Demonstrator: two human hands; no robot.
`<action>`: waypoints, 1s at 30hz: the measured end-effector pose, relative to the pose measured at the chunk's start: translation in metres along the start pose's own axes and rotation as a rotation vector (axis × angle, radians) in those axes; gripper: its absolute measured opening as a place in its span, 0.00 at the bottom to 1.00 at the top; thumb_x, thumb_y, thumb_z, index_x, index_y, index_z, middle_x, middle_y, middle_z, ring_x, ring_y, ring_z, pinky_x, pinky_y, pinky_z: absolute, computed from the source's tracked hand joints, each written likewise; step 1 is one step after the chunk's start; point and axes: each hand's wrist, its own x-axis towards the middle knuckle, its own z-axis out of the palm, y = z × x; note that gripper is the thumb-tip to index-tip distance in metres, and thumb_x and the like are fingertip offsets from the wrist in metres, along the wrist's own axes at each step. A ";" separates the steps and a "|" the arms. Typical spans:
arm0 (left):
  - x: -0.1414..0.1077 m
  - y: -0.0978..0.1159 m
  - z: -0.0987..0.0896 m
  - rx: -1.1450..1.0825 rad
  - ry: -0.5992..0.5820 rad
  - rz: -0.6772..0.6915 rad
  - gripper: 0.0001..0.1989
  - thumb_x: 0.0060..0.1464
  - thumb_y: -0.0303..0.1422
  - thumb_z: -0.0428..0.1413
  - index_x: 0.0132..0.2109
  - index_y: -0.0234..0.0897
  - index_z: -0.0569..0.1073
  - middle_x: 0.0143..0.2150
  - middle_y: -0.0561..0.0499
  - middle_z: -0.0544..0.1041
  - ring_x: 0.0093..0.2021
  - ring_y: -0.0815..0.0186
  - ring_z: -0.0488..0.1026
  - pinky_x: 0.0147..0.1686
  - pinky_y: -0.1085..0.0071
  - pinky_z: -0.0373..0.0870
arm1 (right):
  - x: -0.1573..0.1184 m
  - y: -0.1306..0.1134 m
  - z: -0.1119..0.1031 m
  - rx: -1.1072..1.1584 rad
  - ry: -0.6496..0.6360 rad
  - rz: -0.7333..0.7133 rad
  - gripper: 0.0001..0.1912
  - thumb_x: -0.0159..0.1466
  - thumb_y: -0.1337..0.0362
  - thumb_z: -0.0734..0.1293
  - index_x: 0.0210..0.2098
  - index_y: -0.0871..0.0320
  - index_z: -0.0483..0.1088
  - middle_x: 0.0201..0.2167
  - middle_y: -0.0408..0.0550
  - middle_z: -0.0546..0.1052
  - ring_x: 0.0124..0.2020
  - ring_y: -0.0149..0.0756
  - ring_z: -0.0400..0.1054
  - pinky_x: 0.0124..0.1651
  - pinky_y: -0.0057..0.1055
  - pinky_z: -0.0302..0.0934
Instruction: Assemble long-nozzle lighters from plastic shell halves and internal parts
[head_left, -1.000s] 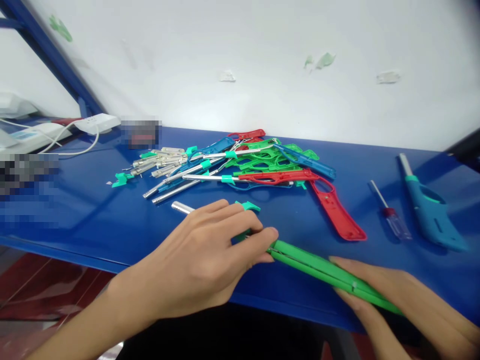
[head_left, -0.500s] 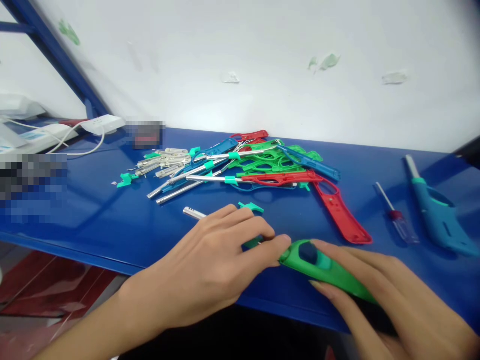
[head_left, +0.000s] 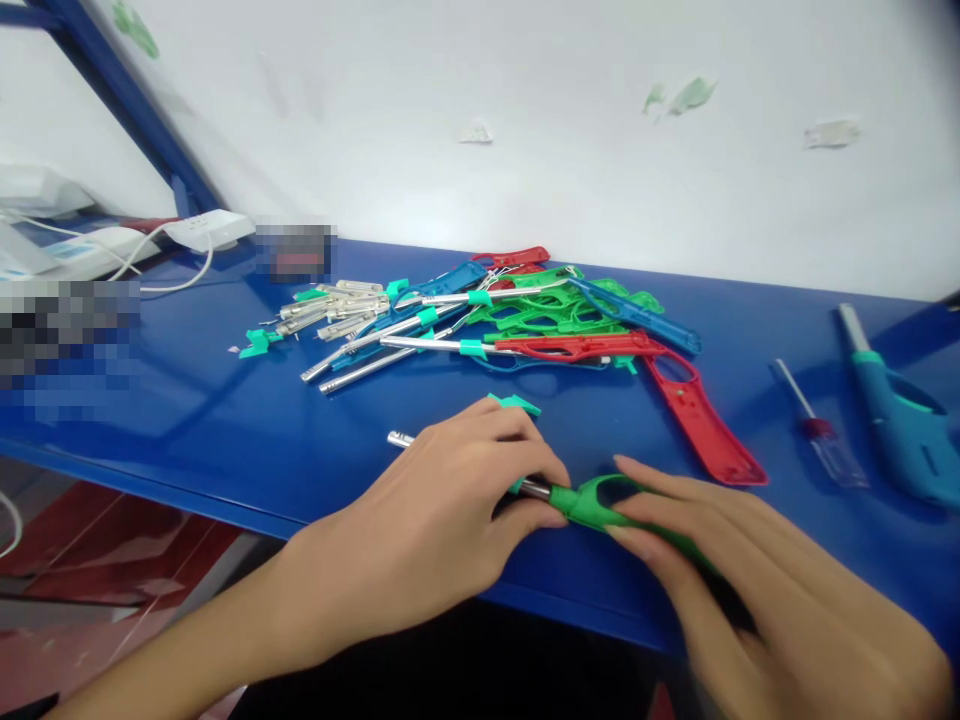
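Observation:
A green long-nosed lighter (head_left: 586,503) is held low over the front of the blue table. My left hand (head_left: 450,500) is closed around its metal tube, whose slotted tip (head_left: 400,439) sticks out past the knuckles. My right hand (head_left: 720,560) grips the green handle, with the thumb below and fingers along the top. The loop opening at the front of the handle shows; most of the rear is hidden by the fingers. Just beyond my left hand lies a teal plastic piece (head_left: 517,404).
Behind lies a pile of metal tubes (head_left: 360,370), green handle shells (head_left: 517,318) and a red shell (head_left: 705,425). Clear fuel tanks (head_left: 349,312) lie left. A screwdriver (head_left: 829,450) and a blue lighter (head_left: 904,430) are right. A power strip (head_left: 210,228) stands far left.
The green lighter has been turned in my hands: its dark button faced up before, and now its loop opening shows. My right fingers have shifted on the handle. The view has moved slightly.

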 end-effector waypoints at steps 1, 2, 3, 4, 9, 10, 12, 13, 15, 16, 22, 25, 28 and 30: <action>0.000 0.001 0.000 -0.010 0.000 -0.012 0.04 0.69 0.32 0.59 0.48 0.42 0.79 0.47 0.55 0.78 0.52 0.66 0.74 0.53 0.67 0.68 | -0.001 0.000 0.000 0.003 0.011 0.004 0.08 0.75 0.64 0.65 0.50 0.50 0.75 0.54 0.39 0.83 0.49 0.35 0.78 0.56 0.33 0.61; 0.000 0.001 0.000 -0.017 0.004 -0.022 0.04 0.69 0.32 0.60 0.48 0.42 0.79 0.47 0.56 0.78 0.51 0.66 0.74 0.53 0.67 0.68 | -0.002 0.000 0.000 0.003 0.016 0.014 0.09 0.75 0.64 0.65 0.51 0.50 0.75 0.54 0.39 0.83 0.49 0.35 0.78 0.57 0.32 0.61; -0.001 0.002 0.001 -0.022 0.008 -0.032 0.03 0.69 0.31 0.60 0.47 0.42 0.79 0.46 0.56 0.78 0.51 0.66 0.74 0.53 0.67 0.68 | -0.002 0.000 0.000 0.002 0.017 0.020 0.09 0.74 0.64 0.65 0.52 0.50 0.75 0.54 0.39 0.83 0.49 0.35 0.79 0.58 0.32 0.61; -0.001 0.002 0.001 -0.024 0.011 -0.041 0.03 0.69 0.31 0.60 0.47 0.42 0.79 0.45 0.56 0.79 0.50 0.66 0.74 0.53 0.67 0.68 | -0.003 0.000 0.000 0.000 0.012 0.021 0.09 0.74 0.64 0.65 0.52 0.50 0.75 0.55 0.38 0.83 0.49 0.35 0.79 0.58 0.31 0.61; -0.002 0.003 0.002 -0.025 0.000 -0.085 0.03 0.69 0.32 0.60 0.46 0.42 0.79 0.45 0.56 0.78 0.49 0.66 0.74 0.51 0.66 0.68 | -0.006 0.007 0.000 -0.024 -0.014 -0.016 0.12 0.73 0.64 0.66 0.56 0.50 0.74 0.56 0.39 0.82 0.50 0.36 0.78 0.60 0.30 0.61; -0.002 0.002 0.002 -0.027 -0.003 -0.090 0.03 0.69 0.32 0.60 0.47 0.42 0.79 0.45 0.56 0.77 0.50 0.66 0.74 0.51 0.66 0.68 | -0.006 0.009 0.000 -0.032 -0.020 -0.019 0.12 0.73 0.64 0.67 0.56 0.50 0.74 0.56 0.40 0.82 0.50 0.36 0.79 0.59 0.30 0.61; -0.001 0.002 0.001 -0.030 -0.015 -0.088 0.04 0.69 0.32 0.60 0.48 0.43 0.79 0.46 0.57 0.77 0.51 0.67 0.74 0.51 0.67 0.68 | -0.007 0.011 0.000 -0.040 -0.021 -0.023 0.12 0.73 0.63 0.67 0.55 0.51 0.74 0.55 0.40 0.83 0.49 0.36 0.79 0.59 0.30 0.61; -0.001 0.002 -0.001 -0.029 -0.028 -0.081 0.04 0.69 0.32 0.59 0.48 0.43 0.79 0.47 0.57 0.77 0.50 0.67 0.75 0.51 0.67 0.68 | -0.007 0.011 0.000 -0.040 -0.023 -0.022 0.12 0.73 0.63 0.67 0.55 0.51 0.74 0.55 0.40 0.83 0.48 0.36 0.79 0.59 0.30 0.61; -0.001 0.001 -0.004 -0.026 -0.054 -0.058 0.06 0.70 0.31 0.58 0.49 0.44 0.79 0.48 0.56 0.78 0.50 0.68 0.76 0.52 0.67 0.69 | -0.007 0.011 0.000 -0.034 -0.018 -0.019 0.12 0.73 0.63 0.67 0.55 0.50 0.74 0.55 0.40 0.83 0.48 0.36 0.79 0.59 0.30 0.61; -0.001 0.000 -0.006 -0.027 -0.064 -0.045 0.06 0.70 0.30 0.58 0.50 0.44 0.79 0.49 0.56 0.79 0.50 0.68 0.76 0.52 0.67 0.69 | -0.007 0.010 0.001 -0.030 -0.014 -0.009 0.12 0.73 0.63 0.67 0.55 0.50 0.74 0.55 0.39 0.83 0.48 0.36 0.80 0.59 0.30 0.61; -0.003 -0.003 -0.010 -0.055 -0.057 -0.024 0.09 0.71 0.30 0.56 0.52 0.46 0.80 0.50 0.56 0.80 0.51 0.68 0.77 0.54 0.69 0.70 | -0.006 0.006 0.001 -0.036 0.017 0.008 0.11 0.73 0.62 0.67 0.54 0.50 0.75 0.53 0.39 0.84 0.45 0.37 0.82 0.55 0.33 0.63; -0.004 -0.004 -0.009 -0.046 -0.035 -0.060 0.09 0.71 0.32 0.57 0.52 0.48 0.80 0.51 0.57 0.80 0.53 0.67 0.77 0.55 0.68 0.71 | -0.004 0.004 0.001 -0.057 0.014 0.022 0.11 0.73 0.62 0.67 0.54 0.51 0.75 0.51 0.40 0.85 0.43 0.39 0.82 0.53 0.35 0.65; -0.003 -0.004 -0.008 -0.054 0.005 -0.102 0.08 0.69 0.32 0.59 0.52 0.48 0.81 0.49 0.56 0.82 0.53 0.64 0.78 0.52 0.67 0.74 | -0.003 0.003 0.000 -0.073 0.032 0.038 0.10 0.73 0.61 0.67 0.52 0.51 0.75 0.50 0.41 0.86 0.41 0.40 0.83 0.50 0.36 0.65; -0.003 -0.003 -0.009 -0.069 0.037 -0.141 0.07 0.66 0.32 0.62 0.49 0.49 0.80 0.46 0.58 0.83 0.49 0.65 0.79 0.47 0.68 0.74 | -0.002 0.003 -0.001 -0.087 0.042 0.055 0.09 0.74 0.60 0.66 0.52 0.50 0.76 0.49 0.40 0.86 0.40 0.40 0.83 0.48 0.36 0.66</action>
